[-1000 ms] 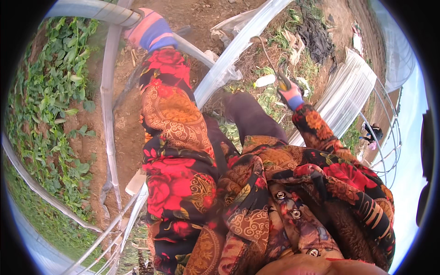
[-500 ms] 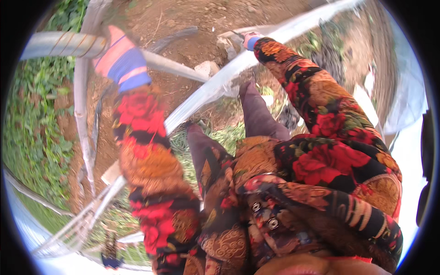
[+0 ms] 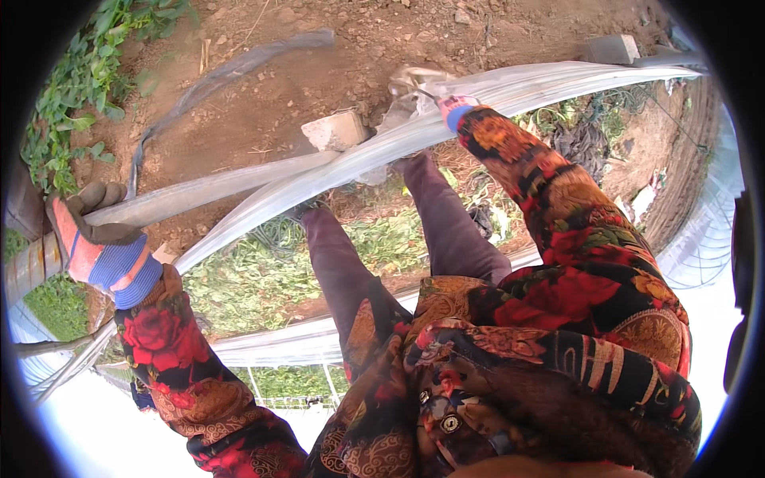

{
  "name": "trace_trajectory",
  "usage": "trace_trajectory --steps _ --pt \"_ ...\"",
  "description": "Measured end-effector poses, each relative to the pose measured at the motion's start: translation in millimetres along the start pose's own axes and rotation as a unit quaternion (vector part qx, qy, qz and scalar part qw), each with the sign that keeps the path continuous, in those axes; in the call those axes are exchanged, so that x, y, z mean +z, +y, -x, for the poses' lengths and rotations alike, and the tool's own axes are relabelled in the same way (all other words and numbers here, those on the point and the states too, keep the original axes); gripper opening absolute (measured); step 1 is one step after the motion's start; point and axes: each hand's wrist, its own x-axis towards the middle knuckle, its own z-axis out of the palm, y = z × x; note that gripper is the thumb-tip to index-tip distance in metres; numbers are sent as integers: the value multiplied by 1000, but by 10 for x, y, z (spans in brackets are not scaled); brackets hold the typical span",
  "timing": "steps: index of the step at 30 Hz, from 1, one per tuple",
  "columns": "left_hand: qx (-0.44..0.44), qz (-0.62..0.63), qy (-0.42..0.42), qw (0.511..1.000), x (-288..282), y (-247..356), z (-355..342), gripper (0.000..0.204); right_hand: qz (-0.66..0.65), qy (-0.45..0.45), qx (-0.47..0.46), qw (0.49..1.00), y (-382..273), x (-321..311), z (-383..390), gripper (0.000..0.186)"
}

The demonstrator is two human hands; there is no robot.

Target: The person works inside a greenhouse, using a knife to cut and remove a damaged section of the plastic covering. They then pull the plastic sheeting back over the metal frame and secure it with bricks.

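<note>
My left hand, in a pink and blue work glove with a dark palm, is closed round a long grey pole at the far left. Its fingers lie over the pole and the thumb below it. Ahead on the right, my right hand, gloved alike, is over a gathered band of clear plastic film. A thin dark stick-like piece juts from it toward a blurred pale thing. The right fingers are mostly hidden, so what they hold cannot be made out.
A pale block lies on the soil near the pole, and another block sits at the far right. Grey film trails over the ground. Leafy plants grow at left; cut greenery lies around my legs.
My left hand has moved down and left in view, still at the pole. The view has shifted; the film band now lies flatter across it. My right hand appears slightly lower.
</note>
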Motion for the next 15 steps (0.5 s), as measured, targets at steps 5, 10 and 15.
trace_trajectory --steps 5,10,15 --pt "10 6 -28 1000 -55 -43 -47 46 40 -68 131 988 359 -182 219 28" --pt "98 -23 -44 994 -96 -119 -60 48 19 -29 151 988 460 -510 -39 28" --pt "170 -33 -80 982 -122 -182 -88 45 -76 77 203 973 446 -615 -99 41"
